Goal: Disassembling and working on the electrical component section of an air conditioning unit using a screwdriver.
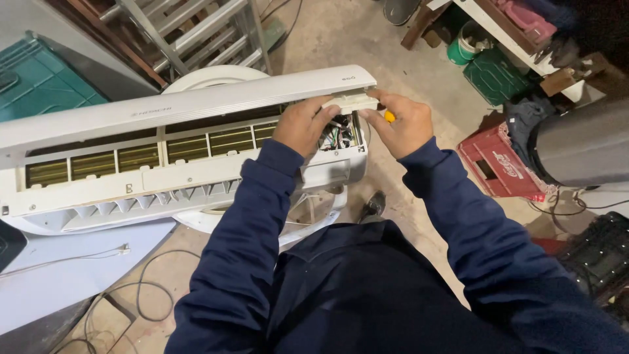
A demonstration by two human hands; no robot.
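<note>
- Long white air-conditioner indoor unit (164, 177) lying across the left and middle, front panel (183, 105) swung up, brass-coloured coil fins showing in a row behind the grille.
- Open electrical compartment (341, 134) at the unit's right end, holding a tangle of coloured wires and connectors; individual wires too small to tell apart.
- Small white cover piece (350, 101) sitting right over that compartment, just under the raised panel's right end.
- Far right: green bucket (466, 42) and green crate (495, 75), contents not discernible; red plastic crate (501, 164) nearer, on the floor, apparently with nothing inside, partly cut off by dark cloth (524, 118).
- Teal bin (36, 78) at far left, cropped by the frame edge, inside unseen.
- Round white object (209, 78) mostly hidden behind and under the unit; loose cables (151, 288) on the near floor at left.
- Left hand (303, 124) curled over the compartment's left side, fingers bent and close together, tips touching the cover piece's left end.
- Right hand (401, 121) pinching the cover piece's right end between thumb and forefinger, other fingers folded around a small yellow thing (390, 117), mostly hidden, kind impossible to tell.
- Both forearms in dark blue sleeves, reaching from the near edge.
</note>
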